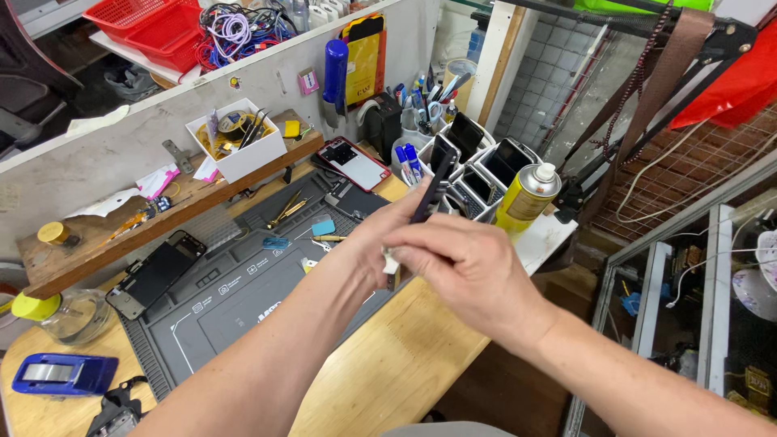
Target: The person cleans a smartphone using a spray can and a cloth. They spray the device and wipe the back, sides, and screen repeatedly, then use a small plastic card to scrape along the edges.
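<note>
We hold a dark phone (pixel 431 188) upright above the worktop (pixel 388 364); our left hand (pixel 380 235) grips its lower part, our right hand (pixel 465 271) closes on a white cloth (pixel 391 263) against it.

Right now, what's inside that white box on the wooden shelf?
The white box holds a yellowish tape roll, dark tweezer-like tools leaning on the rim and a small card. Its front wall hides whatever lies at the bottom.

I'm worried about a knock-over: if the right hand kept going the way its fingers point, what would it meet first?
The right hand points left, so it would first meet the left hand holding the dark phone; beyond lies the grey work mat. Depth is uncertain.
</note>
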